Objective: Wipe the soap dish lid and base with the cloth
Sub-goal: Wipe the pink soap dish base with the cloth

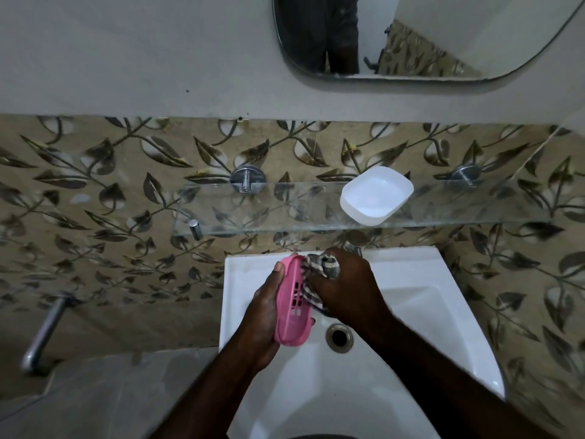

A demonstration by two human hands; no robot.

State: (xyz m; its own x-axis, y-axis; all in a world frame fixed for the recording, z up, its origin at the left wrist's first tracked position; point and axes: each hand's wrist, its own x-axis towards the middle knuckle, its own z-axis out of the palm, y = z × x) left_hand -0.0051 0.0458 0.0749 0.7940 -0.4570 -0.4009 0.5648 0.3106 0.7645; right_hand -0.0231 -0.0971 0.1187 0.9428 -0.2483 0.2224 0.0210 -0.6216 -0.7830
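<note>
Over the white sink, my left hand (264,315) grips a pink slotted soap dish part (289,307), held on edge with its hollow side facing right. My right hand (346,288) is closed around a grey-and-white striped cloth (319,267) and presses it into the pink part's inside. The white soap dish part (376,195) lies with its open side up on the glass shelf, above and to the right of both hands, touched by neither.
A glass shelf (285,213) on chrome pegs runs along the leaf-patterned tiled wall above the sink (411,359), whose drain (339,338) lies just right of the pink part. A mirror (427,36) hangs higher up. A chrome tap (44,331) sticks out at the lower left.
</note>
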